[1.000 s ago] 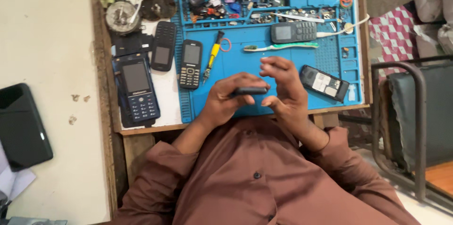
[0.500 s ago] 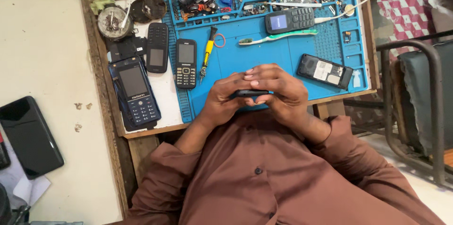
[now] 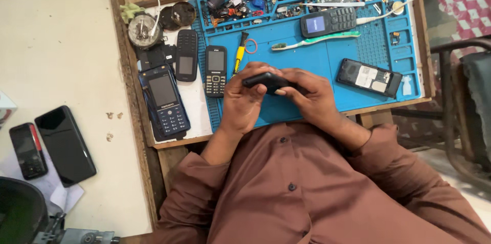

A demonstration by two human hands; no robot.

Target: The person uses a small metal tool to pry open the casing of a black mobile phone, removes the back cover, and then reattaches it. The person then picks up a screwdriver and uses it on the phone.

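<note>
Holding a small black phone (image 3: 266, 81) between both hands, low over the near part of the blue work mat (image 3: 317, 60): left hand (image 3: 244, 98) curled round its left end, right hand (image 3: 311, 95) closed over its right end, fingers of both wrapped tight.

Working close to the near edge of the wooden bench (image 3: 132, 95), with little open mat beyond the knuckles. Hemmed on the left by a black keypad phone (image 3: 216, 70) lying flat, a yellow-handled screwdriver (image 3: 239, 52) just beside it, and a second dark phone (image 3: 186, 62) on the white strip. Further left, a larger blue phone (image 3: 164, 101) resting near the bench's edge. On the right, an opened phone with its back off (image 3: 369, 76), well apart from the right hand. Beyond the hands, a green toothbrush (image 3: 314, 42) lying crosswise, and a lit keypad phone (image 3: 328, 21) behind it. Along the far rim, mat trays crowded with small parts (image 3: 261, 1).

Off the bench to the left, a pale floor (image 3: 66, 60) carrying a black smartphone (image 3: 65, 144) and a small red-edged phone (image 3: 27, 150). Brown shirt (image 3: 291, 187) filling the foreground.
</note>
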